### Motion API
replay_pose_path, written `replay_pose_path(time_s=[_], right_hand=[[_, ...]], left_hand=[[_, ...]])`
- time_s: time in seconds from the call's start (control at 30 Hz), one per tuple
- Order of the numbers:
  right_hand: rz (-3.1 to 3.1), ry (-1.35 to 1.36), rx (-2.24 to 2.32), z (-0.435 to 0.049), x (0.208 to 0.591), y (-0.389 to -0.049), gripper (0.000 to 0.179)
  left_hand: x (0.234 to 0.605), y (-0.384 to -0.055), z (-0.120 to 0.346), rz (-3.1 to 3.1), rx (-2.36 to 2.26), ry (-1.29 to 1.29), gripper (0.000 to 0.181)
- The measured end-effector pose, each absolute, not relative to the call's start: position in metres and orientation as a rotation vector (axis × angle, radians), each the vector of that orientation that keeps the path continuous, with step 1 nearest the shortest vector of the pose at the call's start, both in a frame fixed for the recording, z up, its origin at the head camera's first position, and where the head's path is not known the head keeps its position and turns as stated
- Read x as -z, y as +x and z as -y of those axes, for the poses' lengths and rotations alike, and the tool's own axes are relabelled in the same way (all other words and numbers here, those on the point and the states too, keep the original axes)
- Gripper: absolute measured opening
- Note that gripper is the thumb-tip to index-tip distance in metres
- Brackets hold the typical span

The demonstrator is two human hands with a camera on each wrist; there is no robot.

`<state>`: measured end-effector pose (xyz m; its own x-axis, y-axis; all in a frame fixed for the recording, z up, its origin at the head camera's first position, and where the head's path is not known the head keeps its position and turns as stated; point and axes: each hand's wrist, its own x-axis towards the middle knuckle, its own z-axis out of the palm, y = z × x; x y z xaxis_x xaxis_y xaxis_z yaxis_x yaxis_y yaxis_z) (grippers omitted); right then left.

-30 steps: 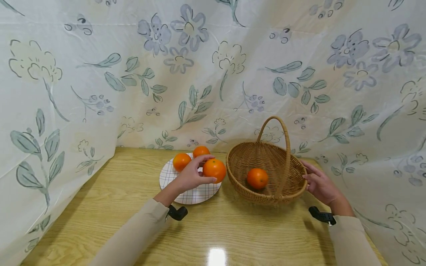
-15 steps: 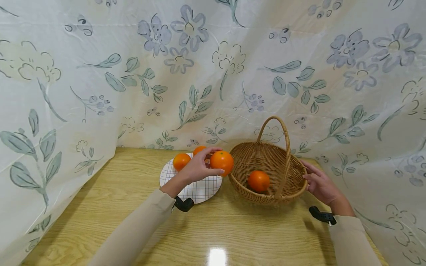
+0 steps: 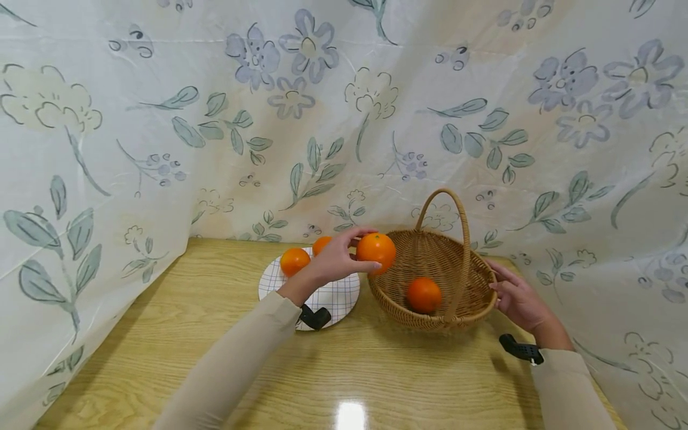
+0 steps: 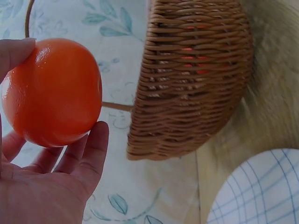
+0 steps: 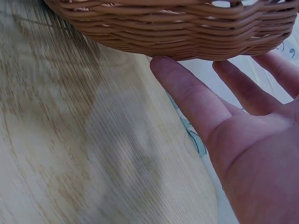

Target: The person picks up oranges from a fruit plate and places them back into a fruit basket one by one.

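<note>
In the head view, the left hand [image 3: 338, 260] has its grip round a fruit [image 3: 375, 253], thumb and fingers spread across it, presumably so it can't roll loose. A second fruit [image 3: 424, 295] lies in the basket [image 3: 424, 251]; a third fruit [image 3: 294, 261] and a fourth fruit [image 3: 321, 243] sit on the plate [image 3: 344, 298], beside it on the counter [image 3: 408, 370]. In the left wrist view, the held fruit is apart from the wicker — raised, I judge, to clear the rim. In the right wrist view, the right hand [image 5: 247, 126] touches the basket with fairly straight fingers — likely steadying, not clutching.
</note>
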<state>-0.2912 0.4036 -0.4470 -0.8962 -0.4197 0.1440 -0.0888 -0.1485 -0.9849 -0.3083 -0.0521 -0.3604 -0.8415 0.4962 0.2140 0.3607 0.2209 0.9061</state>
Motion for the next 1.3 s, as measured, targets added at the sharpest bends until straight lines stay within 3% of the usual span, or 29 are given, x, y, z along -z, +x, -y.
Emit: replay_pose_path(time_s=[0.6,1.3], right_hand=[[-1.854,-0.595,2.155,-0.404,0.445,-0.305,0.061],[-1.920,-0.570,2.112,-0.407,0.442,-0.319,0.058]], left_hand=[[0.343,-0.332,0.004,-2.367,-1.709,0.802,0.067],[0.350,-0.373,-0.051,-2.333,-1.771,0.720,0.067]])
